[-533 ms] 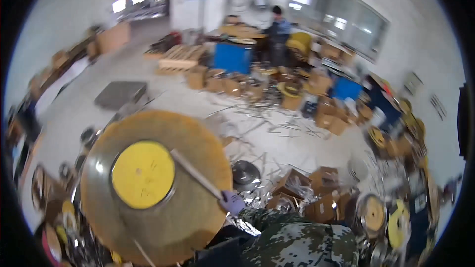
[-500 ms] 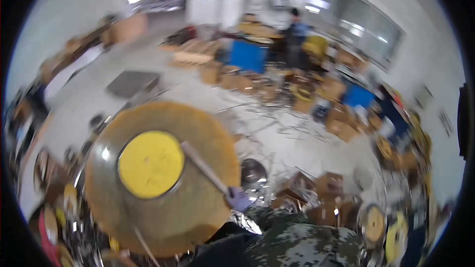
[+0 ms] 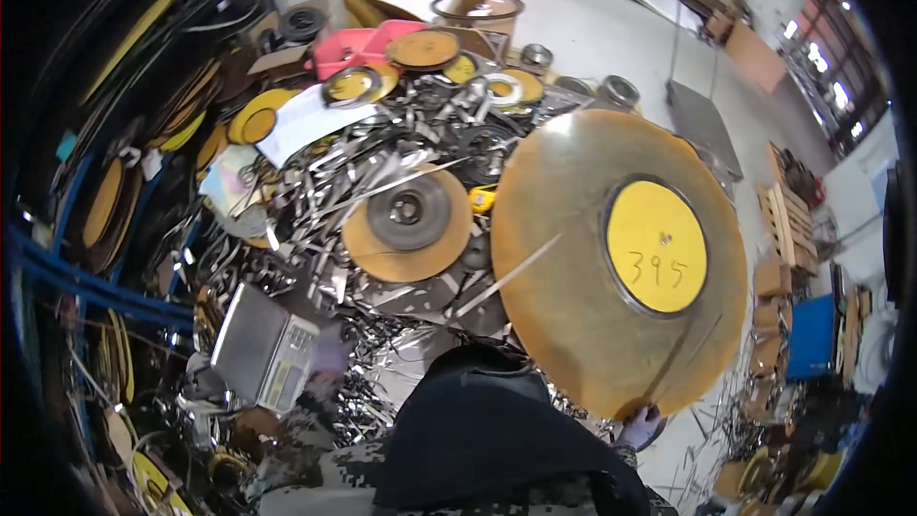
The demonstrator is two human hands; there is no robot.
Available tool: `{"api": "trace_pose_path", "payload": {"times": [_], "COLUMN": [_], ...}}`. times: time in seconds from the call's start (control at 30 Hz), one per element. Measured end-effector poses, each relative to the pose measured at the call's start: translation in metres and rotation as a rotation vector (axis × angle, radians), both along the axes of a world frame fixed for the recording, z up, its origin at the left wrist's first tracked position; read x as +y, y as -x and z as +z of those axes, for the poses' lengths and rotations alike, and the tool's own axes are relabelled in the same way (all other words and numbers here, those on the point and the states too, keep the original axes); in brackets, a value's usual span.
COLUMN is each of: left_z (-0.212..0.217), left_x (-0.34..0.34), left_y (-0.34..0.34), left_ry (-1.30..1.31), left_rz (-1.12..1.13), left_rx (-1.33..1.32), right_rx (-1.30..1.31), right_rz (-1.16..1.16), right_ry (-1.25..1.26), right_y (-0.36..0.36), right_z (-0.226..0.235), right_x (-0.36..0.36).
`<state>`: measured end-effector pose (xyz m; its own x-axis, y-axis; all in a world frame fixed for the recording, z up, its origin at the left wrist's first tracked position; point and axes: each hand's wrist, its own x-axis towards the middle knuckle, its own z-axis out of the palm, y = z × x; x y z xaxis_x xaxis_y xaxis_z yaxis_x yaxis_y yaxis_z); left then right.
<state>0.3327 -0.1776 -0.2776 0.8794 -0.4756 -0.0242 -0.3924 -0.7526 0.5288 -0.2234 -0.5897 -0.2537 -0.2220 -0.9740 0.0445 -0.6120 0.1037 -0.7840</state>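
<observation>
A large brown disc [image 3: 564,344] with a yellow round centre [image 3: 650,277] stands tilted at my right. At its lower rim is my right hand [image 3: 638,427] in a pale purple glove, fingers closed over the edge. A dark streak runs up the disc from this hand; whether it is a stick or a reflection I cannot tell. A thin pale stick [image 3: 508,274] crosses the disc's left edge. My left hand [image 3: 331,349], smeared by motion, is beside a grey digital scale [image 3: 293,363]; its fingers cannot be made out.
Shiny metal strip scraps [image 3: 325,191] pile up ahead, with a smaller brown disc [image 3: 368,253] bearing a dark round hub [image 3: 409,212]. Blue racks [image 3: 105,287] of discs stand at left. Beyond are a pink bin [image 3: 344,50], a cardboard box [image 3: 478,14] and a grey platform [image 3: 707,129].
My view has swung left, so the scrap pile and scale are in sight. The large disc now appears farther right, my right hand still at its rim. My left hand has come into view.
</observation>
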Motion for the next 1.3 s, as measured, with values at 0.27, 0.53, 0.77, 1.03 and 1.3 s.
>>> {"api": "trace_pose_path", "payload": {"times": [0.27,0.53,0.77,1.03,1.3], "left_z": [0.105,0.108,0.122,0.158,0.166], "left_x": [-0.111,-0.126,-0.24,-0.342,-0.4], "left_y": [-0.074,0.001,0.131,0.178,0.167], "left_ry": [-0.341,-0.507,0.004,-0.143,-0.063], "left_rz": [0.01,-0.598,-0.902,-0.979,-0.685], "left_rx": [-0.486,-0.466,-0.095,0.278,0.378], "right_rx": [-0.374,-0.332,0.023,0.209,0.402], "right_rz": [0.144,0.519,1.128,1.237,1.06], "right_ry": [-0.074,-0.376,-0.259,-0.126,0.113], "right_y": [-0.074,-0.181,-0.341,-0.356,-0.308], "right_z": [0.046,0.125,0.14,0.125,0.126], "right_x": [-0.007,-0.01,0.0,-0.051,-0.285]}}
